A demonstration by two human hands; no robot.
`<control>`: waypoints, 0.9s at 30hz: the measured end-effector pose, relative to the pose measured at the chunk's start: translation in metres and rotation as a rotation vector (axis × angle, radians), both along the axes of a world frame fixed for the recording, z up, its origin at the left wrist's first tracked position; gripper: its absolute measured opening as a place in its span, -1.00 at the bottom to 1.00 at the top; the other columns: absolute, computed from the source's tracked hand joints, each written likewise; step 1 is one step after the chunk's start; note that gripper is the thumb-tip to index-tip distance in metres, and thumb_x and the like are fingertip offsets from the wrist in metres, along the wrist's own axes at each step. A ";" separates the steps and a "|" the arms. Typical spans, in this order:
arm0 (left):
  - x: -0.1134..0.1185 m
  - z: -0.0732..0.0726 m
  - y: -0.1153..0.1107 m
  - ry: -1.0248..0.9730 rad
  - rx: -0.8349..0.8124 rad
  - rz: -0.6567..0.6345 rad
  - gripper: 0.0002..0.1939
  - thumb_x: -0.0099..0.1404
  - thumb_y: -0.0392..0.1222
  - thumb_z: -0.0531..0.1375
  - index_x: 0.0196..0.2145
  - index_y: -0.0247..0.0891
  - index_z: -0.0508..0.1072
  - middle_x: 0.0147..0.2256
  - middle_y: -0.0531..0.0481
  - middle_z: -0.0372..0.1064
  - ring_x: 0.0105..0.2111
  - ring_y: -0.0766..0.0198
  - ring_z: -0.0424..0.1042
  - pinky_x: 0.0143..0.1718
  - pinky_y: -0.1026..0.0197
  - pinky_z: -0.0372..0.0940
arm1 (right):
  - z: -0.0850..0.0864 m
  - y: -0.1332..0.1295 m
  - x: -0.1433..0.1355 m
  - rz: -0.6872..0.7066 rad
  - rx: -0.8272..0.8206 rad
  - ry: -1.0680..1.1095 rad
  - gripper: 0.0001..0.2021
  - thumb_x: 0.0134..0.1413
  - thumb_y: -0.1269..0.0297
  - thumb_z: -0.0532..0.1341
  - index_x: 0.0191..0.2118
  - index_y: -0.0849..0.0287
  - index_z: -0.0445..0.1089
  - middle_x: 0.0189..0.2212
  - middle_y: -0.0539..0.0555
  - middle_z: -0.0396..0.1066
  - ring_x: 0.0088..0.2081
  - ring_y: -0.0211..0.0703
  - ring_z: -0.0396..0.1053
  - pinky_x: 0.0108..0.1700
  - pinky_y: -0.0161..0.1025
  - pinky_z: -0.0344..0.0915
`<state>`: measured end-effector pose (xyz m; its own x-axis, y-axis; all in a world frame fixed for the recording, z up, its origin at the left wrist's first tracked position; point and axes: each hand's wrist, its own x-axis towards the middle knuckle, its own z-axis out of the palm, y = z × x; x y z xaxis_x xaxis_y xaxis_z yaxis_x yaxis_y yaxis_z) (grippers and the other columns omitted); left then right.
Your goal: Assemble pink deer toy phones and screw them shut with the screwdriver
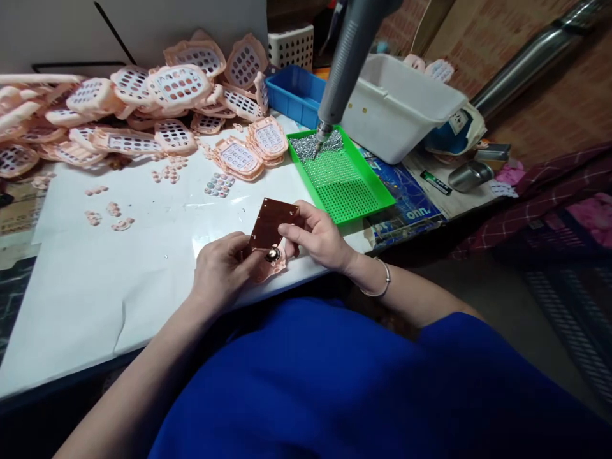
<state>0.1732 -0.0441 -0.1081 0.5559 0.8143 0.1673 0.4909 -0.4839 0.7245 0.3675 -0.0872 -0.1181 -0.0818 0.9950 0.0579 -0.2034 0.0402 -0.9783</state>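
Near the front edge of the white work surface, a pink plastic casing [268, 270] with a small round dark part [273, 254] is between my hands. A brown circuit board [271, 223] covers its upper portion. My left hand [220, 266] grips the casing's left side, thumb beside the round part. With thumb and fingers closed, my right hand [319, 237] pinches the board's right edge. Beyond them lie a cluster of small coloured buttons [219, 185] and stacked pink casings [239, 158] with keypad faces.
An electric screwdriver [342, 70] hangs over a green tray [366, 167] of screws. Behind are a blue bin [294, 105] and a white tub [396, 111]. Many pink casings [179, 86] are piled at back left; small pink pieces [115, 208] lie at left.
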 end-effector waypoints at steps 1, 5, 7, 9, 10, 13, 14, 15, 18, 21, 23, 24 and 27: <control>-0.001 0.001 0.000 -0.010 -0.032 -0.015 -0.77 0.24 -0.08 0.22 -0.54 -0.18 0.43 -0.59 0.09 0.34 -0.58 0.32 0.28 -0.52 0.25 0.16 | -0.003 0.000 0.002 0.016 -0.028 0.040 -0.54 0.05 -0.01 0.43 -0.22 0.14 0.20 -0.58 -0.19 0.36 -0.60 -0.40 0.37 -0.53 -0.45 0.32; -0.008 0.004 0.002 -0.065 -0.088 -0.091 -0.79 0.27 -0.01 0.24 -0.40 -0.14 0.58 -0.45 0.01 0.52 -0.49 0.24 0.44 -0.48 0.24 0.23 | -0.010 0.002 0.009 0.056 -0.167 0.206 -0.54 0.06 0.09 0.43 -0.11 0.14 0.18 -0.54 -0.16 0.44 -0.52 -0.36 0.47 -0.44 -0.44 0.43; -0.010 0.004 0.003 -0.049 -0.054 -0.122 -0.78 0.31 -0.01 0.22 -0.35 -0.12 0.60 -0.41 -0.01 0.55 -0.45 0.23 0.47 -0.47 0.24 0.25 | -0.009 0.002 0.010 0.066 -0.219 0.266 -0.55 0.05 0.18 0.44 -0.09 0.15 0.20 -0.45 -0.11 0.50 -0.44 -0.35 0.52 -0.34 -0.41 0.48; -0.011 0.002 0.002 -0.015 0.005 -0.133 -0.77 0.33 -0.01 0.20 -0.36 -0.12 0.60 -0.44 0.01 0.51 -0.50 0.26 0.43 -0.48 0.25 0.25 | -0.005 0.002 0.010 0.063 -0.223 0.281 -0.53 0.01 0.17 0.47 -0.11 0.16 0.21 -0.37 -0.06 0.51 -0.38 -0.34 0.52 -0.30 -0.38 0.48; -0.011 0.000 0.002 -0.001 0.041 -0.132 -0.77 0.34 -0.01 0.20 -0.35 -0.13 0.60 -0.46 0.03 0.49 -0.53 0.28 0.39 -0.49 0.25 0.25 | -0.003 0.002 0.009 0.054 -0.218 0.264 -0.50 -0.02 0.14 0.49 -0.11 0.17 0.22 -0.37 -0.05 0.50 -0.39 -0.34 0.49 -0.32 -0.38 0.46; -0.012 -0.007 0.000 0.002 0.181 -0.141 -0.77 0.38 -0.04 0.19 -0.33 -0.15 0.59 -0.45 0.04 0.46 -0.55 0.32 0.37 -0.50 0.28 0.24 | 0.003 0.001 0.008 -0.001 -0.216 0.115 -0.40 -0.12 0.10 0.52 -0.08 0.19 0.20 -0.41 -0.08 0.43 -0.50 -0.40 0.32 -0.48 -0.42 0.29; -0.012 -0.009 0.000 -0.002 0.241 -0.153 -0.78 0.39 -0.06 0.18 -0.32 -0.16 0.59 -0.45 0.03 0.46 -0.54 0.33 0.38 -0.50 0.29 0.24 | 0.004 0.001 0.008 -0.013 -0.209 0.064 -0.38 -0.13 0.13 0.51 -0.06 0.20 0.19 -0.41 -0.10 0.40 -0.52 -0.42 0.27 -0.51 -0.42 0.25; -0.012 -0.011 -0.001 -0.002 0.297 -0.167 -0.78 0.41 -0.08 0.18 -0.31 -0.17 0.59 -0.44 0.03 0.46 -0.53 0.33 0.39 -0.49 0.29 0.24 | 0.004 0.000 0.008 -0.018 -0.195 0.021 -0.38 -0.12 0.15 0.49 -0.03 0.20 0.17 -0.39 -0.11 0.38 -0.52 -0.43 0.25 -0.52 -0.42 0.23; -0.014 -0.014 -0.002 0.016 0.419 -0.200 -0.78 0.43 -0.10 0.18 -0.30 -0.16 0.60 -0.44 0.02 0.46 -0.48 0.30 0.41 -0.45 0.26 0.22 | 0.001 -0.001 0.011 0.009 -0.139 -0.030 -0.33 -0.06 0.21 0.39 0.12 0.19 0.08 -0.31 -0.10 0.34 -0.49 -0.42 0.26 -0.50 -0.42 0.26; -0.014 -0.016 -0.003 0.025 0.468 -0.186 -0.76 0.44 -0.09 0.17 -0.33 -0.14 0.59 -0.43 0.00 0.46 -0.45 0.25 0.38 -0.40 0.20 0.19 | -0.004 -0.002 0.014 0.056 -0.115 -0.029 -0.15 -0.02 0.25 0.28 0.33 0.17 -0.16 -0.15 -0.02 0.33 -0.47 -0.41 0.30 -0.45 -0.37 0.35; -0.014 -0.016 -0.005 0.024 0.487 -0.164 -0.76 0.44 -0.12 0.17 -0.36 -0.15 0.58 -0.43 -0.01 0.46 -0.46 0.24 0.36 -0.40 0.17 0.15 | -0.005 -0.004 0.014 0.082 -0.086 -0.033 -0.07 -0.02 0.27 0.24 0.40 0.18 -0.29 -0.06 0.05 0.31 -0.42 -0.39 0.32 -0.37 -0.33 0.41; -0.013 -0.017 -0.006 0.025 0.492 -0.149 -0.76 0.43 -0.13 0.17 -0.36 -0.15 0.57 -0.43 -0.01 0.47 -0.46 0.24 0.36 -0.41 0.17 0.13 | -0.006 -0.004 0.014 0.081 -0.069 -0.044 -0.04 -0.01 0.26 0.24 0.42 0.20 -0.32 -0.05 0.06 0.31 -0.38 -0.37 0.33 -0.33 -0.32 0.42; -0.012 -0.017 -0.010 0.015 0.432 -0.102 -0.79 0.41 -0.11 0.22 -0.37 -0.13 0.57 -0.42 0.03 0.47 -0.46 0.26 0.37 -0.41 0.19 0.16 | -0.004 -0.005 0.012 0.058 -0.065 -0.118 -0.02 0.02 0.17 0.29 0.43 0.27 -0.28 -0.16 0.03 0.30 -0.31 -0.32 0.30 -0.30 -0.34 0.40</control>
